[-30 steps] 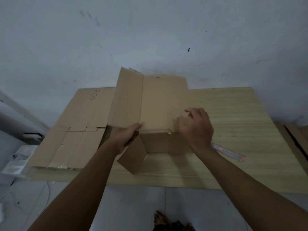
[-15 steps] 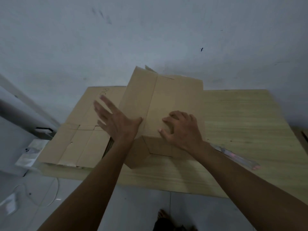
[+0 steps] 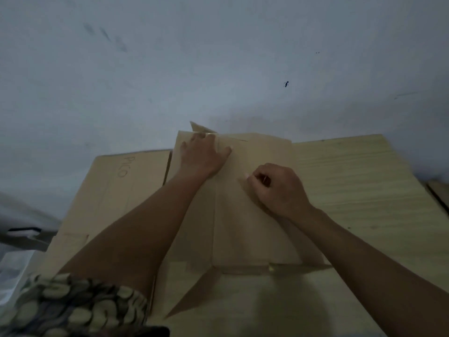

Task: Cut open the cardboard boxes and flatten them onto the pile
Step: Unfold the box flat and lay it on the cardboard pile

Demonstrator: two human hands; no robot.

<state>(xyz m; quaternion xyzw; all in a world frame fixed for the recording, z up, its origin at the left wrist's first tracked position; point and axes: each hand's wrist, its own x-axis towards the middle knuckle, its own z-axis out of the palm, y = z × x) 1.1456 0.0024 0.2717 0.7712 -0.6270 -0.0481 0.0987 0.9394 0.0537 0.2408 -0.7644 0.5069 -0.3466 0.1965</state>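
Currently, the left hand (image 3: 204, 156) presses the cardboard box (image 3: 243, 215) with straight fingers on the tabletop (image 3: 364, 190); the right hand (image 3: 277, 188) rests clenched on it.

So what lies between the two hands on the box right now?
In the head view, only bare cardboard of the box lies between the left hand and the right hand; a fold crease runs down that stretch.

Dim, bluish light; soft motion blur, wide-angle bending at edges
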